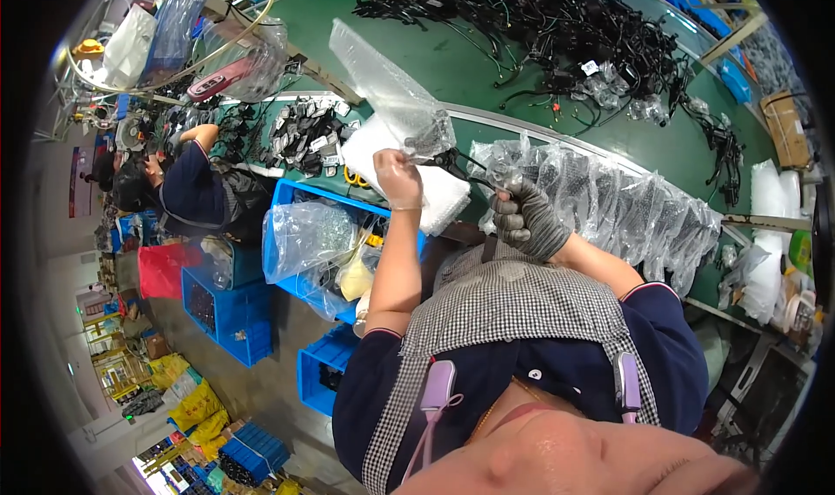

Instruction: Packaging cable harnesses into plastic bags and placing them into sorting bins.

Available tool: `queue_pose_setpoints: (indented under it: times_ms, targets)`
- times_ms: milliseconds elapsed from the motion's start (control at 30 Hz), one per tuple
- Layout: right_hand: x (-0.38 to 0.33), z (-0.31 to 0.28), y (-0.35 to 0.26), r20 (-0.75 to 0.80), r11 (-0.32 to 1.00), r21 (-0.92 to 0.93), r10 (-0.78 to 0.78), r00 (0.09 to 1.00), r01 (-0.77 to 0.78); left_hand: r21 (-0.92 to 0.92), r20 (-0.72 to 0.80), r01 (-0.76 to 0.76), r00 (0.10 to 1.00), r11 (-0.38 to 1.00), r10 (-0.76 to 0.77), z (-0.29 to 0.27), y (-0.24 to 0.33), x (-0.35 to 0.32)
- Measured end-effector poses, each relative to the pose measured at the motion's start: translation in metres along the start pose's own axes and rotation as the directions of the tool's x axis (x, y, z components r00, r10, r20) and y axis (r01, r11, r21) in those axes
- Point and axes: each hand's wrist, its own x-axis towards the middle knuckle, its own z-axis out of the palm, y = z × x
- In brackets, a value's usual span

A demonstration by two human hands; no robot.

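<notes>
Left hand (398, 177) pinched shut on clear bubble-wrap pouch (391, 86) held up over green conveyor belt (452, 60), gloved right hand (524, 219) fisted on black cable bundle (452, 158) at pouch mouth; best keep the mouth spread, feed wires straight.

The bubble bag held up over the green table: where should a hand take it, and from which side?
Probably at its lower end, from below. The bubble bag stands up limp and slanted, its top free, while its bottom is bunched round a black cable. The left hand pinches there, the gloved right hand holds the cable beside it.
</notes>
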Motion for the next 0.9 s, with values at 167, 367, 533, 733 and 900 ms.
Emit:
queue_pose_setpoints:
  times_ms: [167, 367, 533, 733, 900]
  targets:
    - [0.005, 0.005, 0.007, -0.019, 1.0, 0.008, 0.014, 1.0, -0.014, -0.397, 0.061, 0.458, 0.878, 0.796, -0.475, 0.036, -0.047, -0.032]
    - [0.003, -0.01, -0.012, 0.093, 0.998, 0.061, -0.011, 0.996, 0.005, -0.486, 0.219, 0.558, 0.823, 0.673, -0.524, -0.01, 0.059, -0.022]
    - [0.0, -0.009, -0.009, 0.072, 0.996, 0.089, -0.03, 0.997, 0.024, -0.562, 0.068, 0.682, 0.603, 0.469, -0.795, -0.008, 0.048, 0.003]
    - [0.0, -0.011, -0.003, -0.069, 0.974, -0.146, -0.183, 0.981, 0.171, -0.516, 0.227, 0.432, 0.901, 0.739, -0.369, 0.003, 0.087, -0.044]
    - [0.013, -0.05, -0.007, -0.043, 0.486, -0.834, -0.531, 0.846, 0.262, -0.661, 0.263, 0.403, 0.915, 0.633, -0.307, -0.009, 0.149, -0.035]
